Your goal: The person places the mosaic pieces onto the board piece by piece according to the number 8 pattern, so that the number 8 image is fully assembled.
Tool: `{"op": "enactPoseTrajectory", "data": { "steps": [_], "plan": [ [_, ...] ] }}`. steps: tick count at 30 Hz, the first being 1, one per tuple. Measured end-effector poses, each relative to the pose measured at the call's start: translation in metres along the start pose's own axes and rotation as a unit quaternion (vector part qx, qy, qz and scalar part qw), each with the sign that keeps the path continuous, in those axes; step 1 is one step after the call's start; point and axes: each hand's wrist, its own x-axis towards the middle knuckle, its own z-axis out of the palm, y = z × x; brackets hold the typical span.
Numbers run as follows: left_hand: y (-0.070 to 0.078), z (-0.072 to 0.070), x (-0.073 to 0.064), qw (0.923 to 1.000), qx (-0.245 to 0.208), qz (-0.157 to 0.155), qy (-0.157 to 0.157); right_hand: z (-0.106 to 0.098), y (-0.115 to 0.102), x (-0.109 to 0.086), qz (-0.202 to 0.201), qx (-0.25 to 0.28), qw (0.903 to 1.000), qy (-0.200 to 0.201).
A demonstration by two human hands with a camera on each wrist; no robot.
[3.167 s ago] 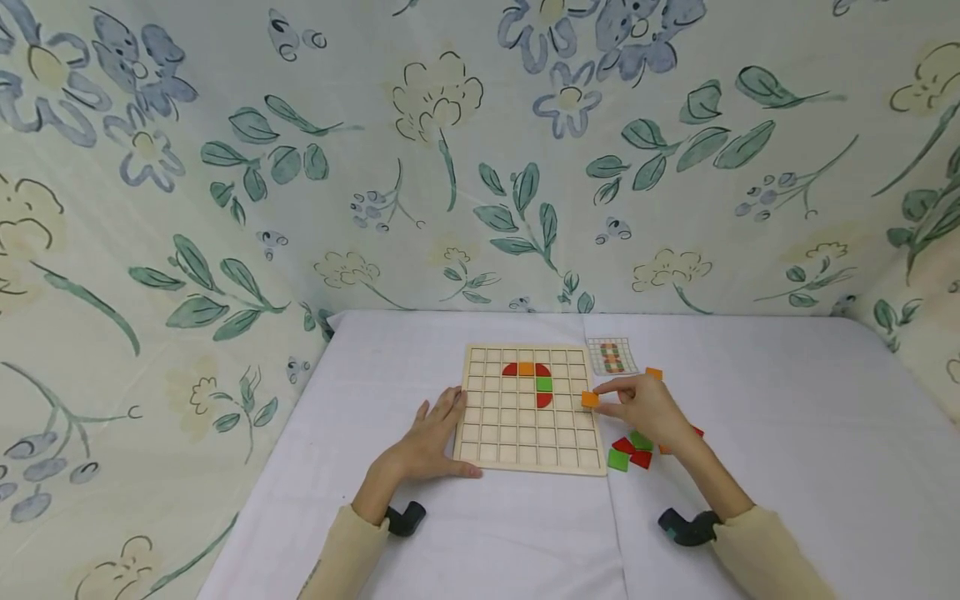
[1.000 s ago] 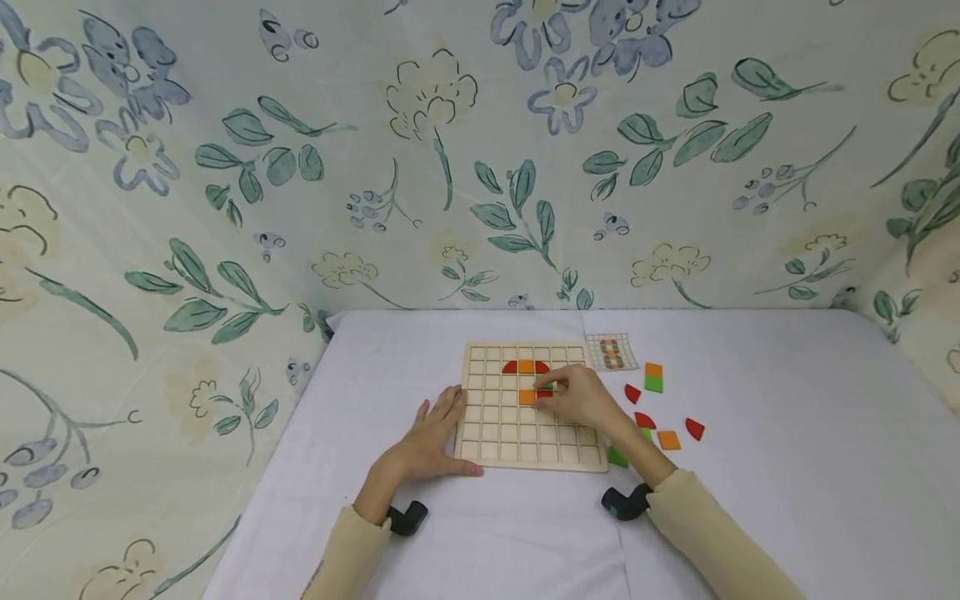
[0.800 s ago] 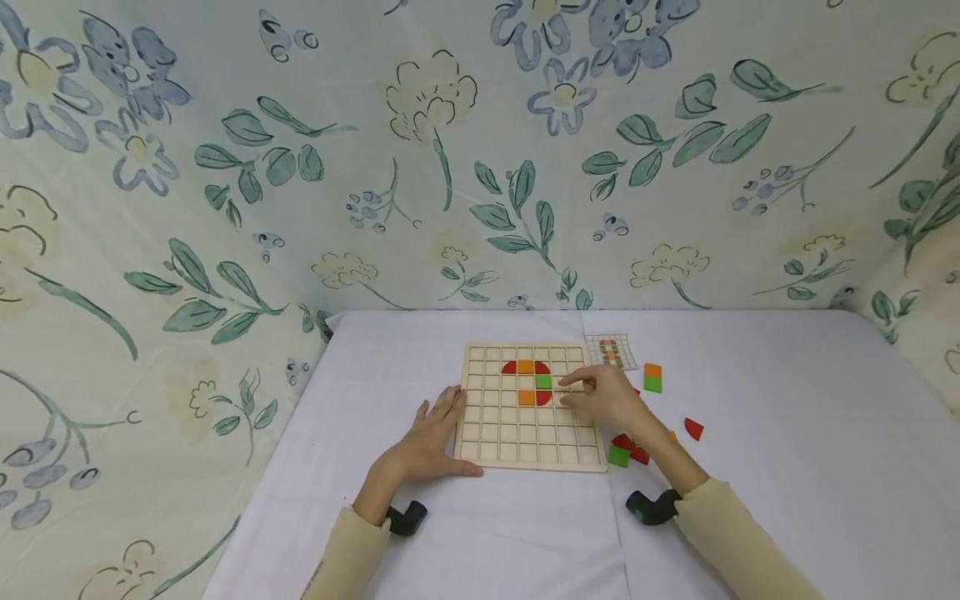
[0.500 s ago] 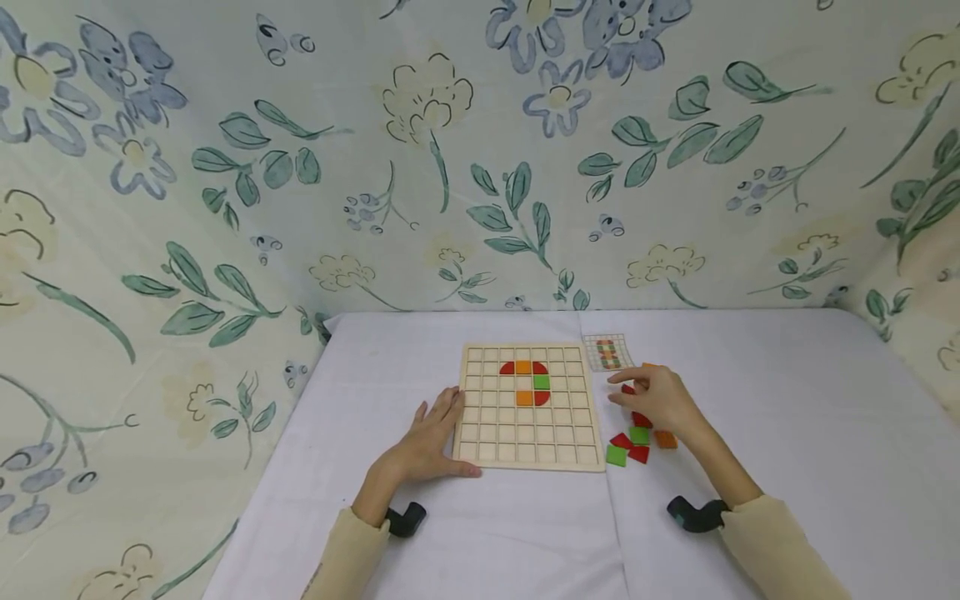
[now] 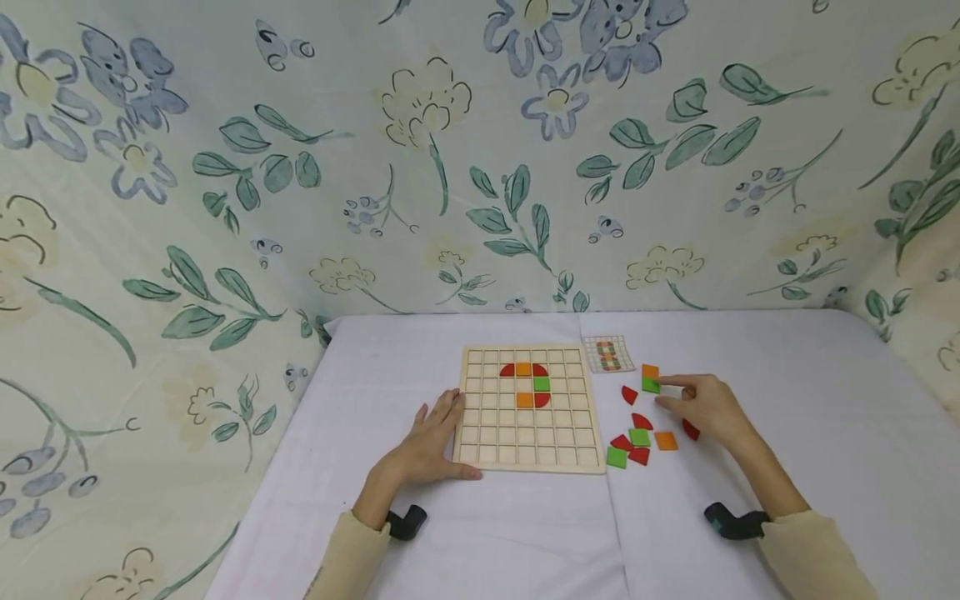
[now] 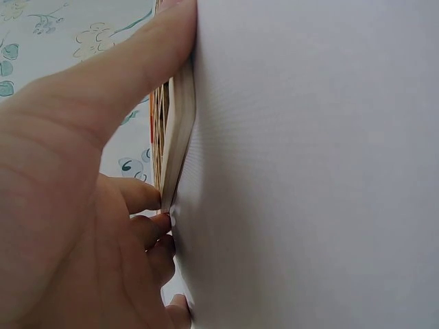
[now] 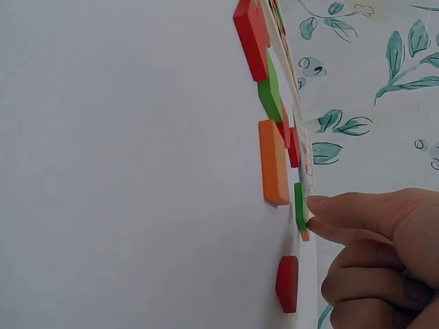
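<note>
My left hand rests against the left side of a wooden grid board, its thumb along the front edge. Set in the board are red quarter-circle tiles, orange square tiles and one green square tile, making a hook shape. Right of the board, my right hand reaches a loose green square tile with index fingertip and thumb slightly apart at its side. An orange square tile lies directly behind that green one. The right wrist view shows both fingertips right at the green tile.
A small pattern card lies at the board's back right corner. Several loose red tiles, two green squares and an orange square lie right of the board on the white cloth. A floral curtain hangs behind.
My right hand set an orange square into the board left of the lower red tile, let go, and moved right to the loose green tile. The left hand stayed at the board.
</note>
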Motion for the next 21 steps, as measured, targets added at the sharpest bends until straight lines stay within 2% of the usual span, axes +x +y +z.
{"op": "enactPoseTrajectory", "data": {
  "steps": [13,21],
  "plan": [
    [0.0,0.0,0.0,1.0,-0.003,0.004,0.001,-0.003,-0.003,-0.011,-0.018,-0.049,0.9982,-0.028],
    [0.001,0.0,0.001,1.0,-0.001,0.0,0.001,-0.003,-0.004,-0.01,-0.013,-0.018,0.9997,-0.007]
  ]
}}
